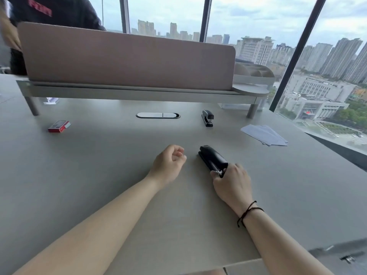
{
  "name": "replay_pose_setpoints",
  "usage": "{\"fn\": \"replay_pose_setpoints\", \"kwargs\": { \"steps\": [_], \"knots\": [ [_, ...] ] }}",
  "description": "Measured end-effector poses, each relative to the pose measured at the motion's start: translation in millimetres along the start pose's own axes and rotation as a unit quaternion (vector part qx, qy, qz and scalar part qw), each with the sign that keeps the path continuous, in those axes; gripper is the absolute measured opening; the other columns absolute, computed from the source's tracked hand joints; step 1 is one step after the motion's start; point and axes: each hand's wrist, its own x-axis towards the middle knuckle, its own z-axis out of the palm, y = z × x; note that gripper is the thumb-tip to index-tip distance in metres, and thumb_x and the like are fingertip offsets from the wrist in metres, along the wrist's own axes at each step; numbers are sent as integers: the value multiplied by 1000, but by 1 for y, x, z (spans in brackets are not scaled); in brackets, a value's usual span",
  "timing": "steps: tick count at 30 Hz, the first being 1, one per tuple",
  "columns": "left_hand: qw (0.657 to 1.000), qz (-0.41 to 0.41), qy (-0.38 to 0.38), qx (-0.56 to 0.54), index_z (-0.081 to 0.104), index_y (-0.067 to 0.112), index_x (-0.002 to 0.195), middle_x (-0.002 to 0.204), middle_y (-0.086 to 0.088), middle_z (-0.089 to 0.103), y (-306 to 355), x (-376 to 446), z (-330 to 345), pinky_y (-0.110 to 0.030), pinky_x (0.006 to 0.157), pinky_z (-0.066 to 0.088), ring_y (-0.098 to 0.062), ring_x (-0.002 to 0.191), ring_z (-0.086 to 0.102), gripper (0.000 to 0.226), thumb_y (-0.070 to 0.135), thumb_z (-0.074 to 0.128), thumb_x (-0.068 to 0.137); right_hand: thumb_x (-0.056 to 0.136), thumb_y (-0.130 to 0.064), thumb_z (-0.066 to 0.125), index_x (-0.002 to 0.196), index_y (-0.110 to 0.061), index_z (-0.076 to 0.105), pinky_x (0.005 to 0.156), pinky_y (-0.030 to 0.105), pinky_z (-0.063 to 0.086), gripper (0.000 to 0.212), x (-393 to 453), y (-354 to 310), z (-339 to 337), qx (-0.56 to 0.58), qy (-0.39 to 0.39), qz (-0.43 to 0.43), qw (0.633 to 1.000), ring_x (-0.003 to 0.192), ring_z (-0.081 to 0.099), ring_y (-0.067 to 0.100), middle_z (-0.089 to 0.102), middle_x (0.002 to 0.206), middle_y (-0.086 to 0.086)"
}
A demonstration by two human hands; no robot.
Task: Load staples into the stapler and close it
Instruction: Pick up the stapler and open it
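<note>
Gripping the black stapler's point(213, 158) near end, right hand point(232, 182) rests knuckles-up — left hand point(168, 164) loosely curled, empty.

A black stapler point(213, 158) lies flat on the grey bench point(119, 155), closed, its near end with a glint of metal held by the right hand point(231, 182). A red staple box point(59, 126) rests far off to the left, its end flap open.

Your one head camera looks forward and down across the desk point(99, 165), close over your forearms, facing the divider point(127, 60) and windows beyond it.
</note>
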Motion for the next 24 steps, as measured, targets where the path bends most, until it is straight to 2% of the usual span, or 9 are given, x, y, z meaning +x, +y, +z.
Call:
{"fn": "replay_pose_setpoints", "kwargs": {
  "steps": [3,6,8,11,14,16,19,22,24],
  "knots": [
    [1000,-5,-6,2,56,20,126,126,1,61,-2,-24,-12,-32,90,50,-17,107,61,34,23,62,94,84,-44,63,93,-12,61,86,39,46,33,-29,-9,-7,25,-33,-38,998,100,58,33,61,100,8],
    [996,42,-50,66,46,27,140,142,7,47,-6,-57,-28,-34,111,39,-13,131,45,52,28,65,92,82,-46,65,78,-21,52,78,35,43,28,-55,-19,-12,64,-73,-97,990,92,57,27,52,86,-3],
    [985,91,-76,128,46,35,140,145,11,43,-9,-81,-41,-32,115,31,-10,137,36,54,33,67,90,80,-47,67,69,-27,43,72,33,37,33,-71,-26,-14,70,-112,-155,979,84,52,23,46,80,-8],
    [957,163,-83,225,57,36,131,136,16,57,-12,-111,-62,-31,113,33,-7,130,43,45,38,69,88,77,-51,69,63,-32,36,69,32,31,40,-87,-36,-13,78,-166,-230,956,77,47,17,44,77,-11],
    [933,204,-51,293,62,35,121,116,17,70,-9,-130,-78,-34,105,37,-4,108,57,37,45,67,86,75,-50,73,64,-33,42,71,32,31,37,-92,-47,-14,97,-212,-260,937,73,47,9,49,80,-10],
    [935,202,-51,286,65,34,115,107,15,73,-7,-138,-86,-32,95,45,-2,94,59,32,44,68,85,75,-45,77,66,-34,47,75,32,32,33,-92,-55,-16,115,-249,-268,924,72,46,2,50,82,-10],
    [948,175,-57,259,66,34,109,98,14,73,-7,-146,-93,-34,80,54,-7,88,65,29,46,70,83,73,-43,80,67,-36,52,78,33,33,30,-94,-66,-16,121,-278,-286,909,73,47,-1,51,83,-11],
    [955,159,-48,244,66,33,107,95,14,72,-11,-149,-95,-37,79,54,-8,86,64,31,50,69,81,68,-49,80,82,-28,62,82,35,38,31,-96,-70,-12,117,-260,-286,915,75,49,0,55,82,-10],
    [956,149,-40,248,64,35,108,96,15,71,-14,-150,-93,-38,80,54,-8,89,63,35,56,65,80,67,-50,81,82,-27,62,78,34,37,33,-96,-69,-11,124,-255,-285,916,72,50,1,55,77,-10]
  ]
}}
